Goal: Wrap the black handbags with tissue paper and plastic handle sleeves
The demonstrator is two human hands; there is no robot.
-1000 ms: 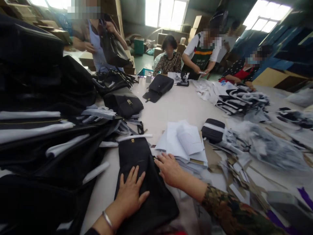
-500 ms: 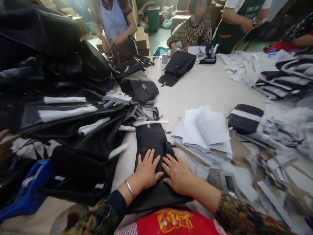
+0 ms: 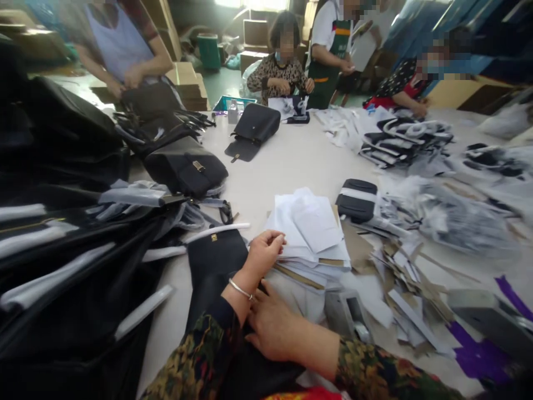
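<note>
Left grip [image 3: 264, 255]: off the black bag [image 3: 216, 253], where it lay flat half a second ago; now forward and to the right, at the near-left edge of the paper stack [image 3: 312, 222]. Fingers bent inward, thumb close to forefinger; whether a sheet is pinched cannot be told.

Right grip [image 3: 277, 325]: on the bag, as before; now behind the left wrist. Palm down, fingers loosely apart, closed on nothing visible.

Black bag: beneath the right grip, flap end pointing away, part hidden by the left forearm. White tube [image 3: 225, 227]: across its far end, ahead and left of the left grip.

Pile of black bags [image 3: 83, 311]: left of both grips; a narrow bare strip of worktop [image 3: 266, 175] parts it from the bag.

Grey device [image 3: 345, 311]: right of the right grip, near it. Cardboard scraps [image 3: 400, 294]: farther right, crowding that side.

Black pouch [image 3: 356, 208], white band: beyond the stack's right edge, well apart from the left grip.

Open room: widest straight ahead of the left grip, past the paper, reaching the black satchel [image 3: 256, 125] near the worktop's far edge.
</note>
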